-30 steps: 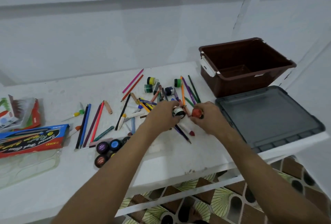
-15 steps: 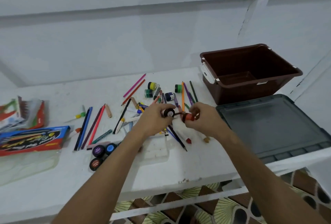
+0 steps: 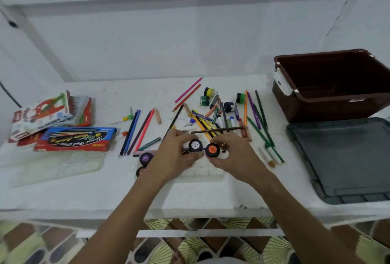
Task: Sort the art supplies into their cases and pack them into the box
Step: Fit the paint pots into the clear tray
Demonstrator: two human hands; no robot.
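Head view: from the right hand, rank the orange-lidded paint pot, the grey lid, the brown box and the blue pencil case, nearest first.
Measured from the right hand:
1. Orange-lidded paint pot: in its grip, at the fingertips.
2. Grey lid: flat on the table, to its right.
3. Brown box: right and farther back, behind the lid.
4. Blue pencil case: far left, beyond the left hand.

Left hand, right hand: fingers curled.

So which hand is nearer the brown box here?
Right. The right hand, gripping an orange-lidded paint pot, sits mid-table, left of the brown box; the left hand, gripping a white-lidded paint pot, is farther left.
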